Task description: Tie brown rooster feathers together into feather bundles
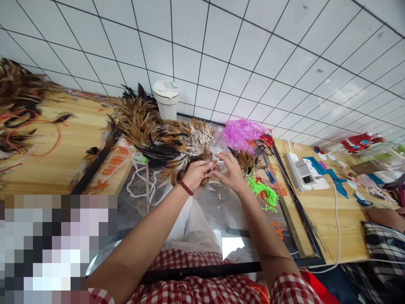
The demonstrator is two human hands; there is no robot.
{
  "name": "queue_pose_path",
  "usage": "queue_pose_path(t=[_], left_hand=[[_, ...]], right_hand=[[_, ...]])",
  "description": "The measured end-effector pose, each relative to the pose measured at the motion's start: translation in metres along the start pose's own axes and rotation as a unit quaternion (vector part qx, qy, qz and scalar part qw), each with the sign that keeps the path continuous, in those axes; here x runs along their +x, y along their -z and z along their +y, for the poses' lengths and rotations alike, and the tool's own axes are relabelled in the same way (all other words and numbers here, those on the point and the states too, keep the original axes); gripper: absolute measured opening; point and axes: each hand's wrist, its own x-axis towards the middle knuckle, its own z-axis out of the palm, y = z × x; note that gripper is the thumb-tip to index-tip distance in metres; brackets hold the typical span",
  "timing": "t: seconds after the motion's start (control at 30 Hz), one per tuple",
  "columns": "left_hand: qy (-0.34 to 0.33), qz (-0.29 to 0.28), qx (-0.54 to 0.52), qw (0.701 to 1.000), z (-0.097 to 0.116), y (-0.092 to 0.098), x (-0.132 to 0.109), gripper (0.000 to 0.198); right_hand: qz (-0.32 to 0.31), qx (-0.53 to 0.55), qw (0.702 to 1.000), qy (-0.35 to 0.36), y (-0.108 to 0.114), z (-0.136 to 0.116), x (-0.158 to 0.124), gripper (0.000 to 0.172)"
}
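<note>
The fingers of the left hand pinch together, what they grip too small to make out; those of the right hand curve apart. Both are beside the feather pile, in front of the white bin; a purple bag lies right of the bin.

A single head-worn camera looks forward and down at the table from close above. It faces a tiled wall beyond.

Glass tabletop, brown feathers, purple plastic
</note>
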Motion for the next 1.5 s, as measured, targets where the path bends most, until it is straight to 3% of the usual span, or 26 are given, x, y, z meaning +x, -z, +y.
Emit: queue_pose_path(t=[0.13, 0.27, 0.33, 0.47, 0.53, 0.63, 0.8, 1.07, 1.4, 1.5], left_hand=[[0.002, -0.017, 0.022, 1.0, -0.002, -0.002, -0.001, 0.03], [-0.027, 0.002, 0.066, 0.997, -0.005, -0.004, -0.002, 0.034], [-0.036, -0.001, 0.113, 0.993, -0.006, -0.005, -0.002, 0.034], [-0.02, -0.091, 0.202, 0.975, -0.008, -0.005, -0.005, 0.036], [-0.007, -0.124, 0.211, 0.969, -0.007, -0.005, -0.007, 0.036], [0.008, -0.132, 0.197, 0.971, -0.005, -0.006, -0.008, 0.034], [0.031, -0.091, 0.182, 0.979, -0.005, -0.007, -0.007, 0.028], [0.038, -0.041, 0.181, 0.982, -0.01, -0.008, -0.005, 0.019], [0.021, -0.057, 0.145, 0.988, -0.01, -0.005, -0.003, 0.035], [0.022, -0.057, 0.12, 0.991, -0.01, -0.004, -0.003, 0.035]], right_hand=[[-0.001, -0.036, 0.999, -0.001, -0.003, -0.001, -0.001, 0.051], [0.006, 0.103, 0.992, -0.065, -0.003, -0.001, 0.003, 0.058], [-0.027, 0.228, 0.964, -0.131, -0.001, -0.001, 0.004, 0.057], [-0.162, 0.427, 0.864, -0.212, 0.005, -0.001, 0.003, 0.046], [-0.157, 0.461, 0.845, -0.221, 0.007, -0.001, 0.002, 0.04], [-0.096, 0.46, 0.855, -0.218, 0.006, 0.0, 0.003, 0.033], [-0.039, 0.418, 0.88, -0.223, 0.001, 0.002, 0.006, 0.033], [-0.05, 0.395, 0.897, -0.194, -0.001, 0.005, 0.005, 0.025], [-0.013, 0.387, 0.901, -0.195, -0.006, 0.004, 0.006, 0.032], [-0.008, 0.395, 0.895, -0.208, -0.007, 0.006, 0.005, 0.043]])
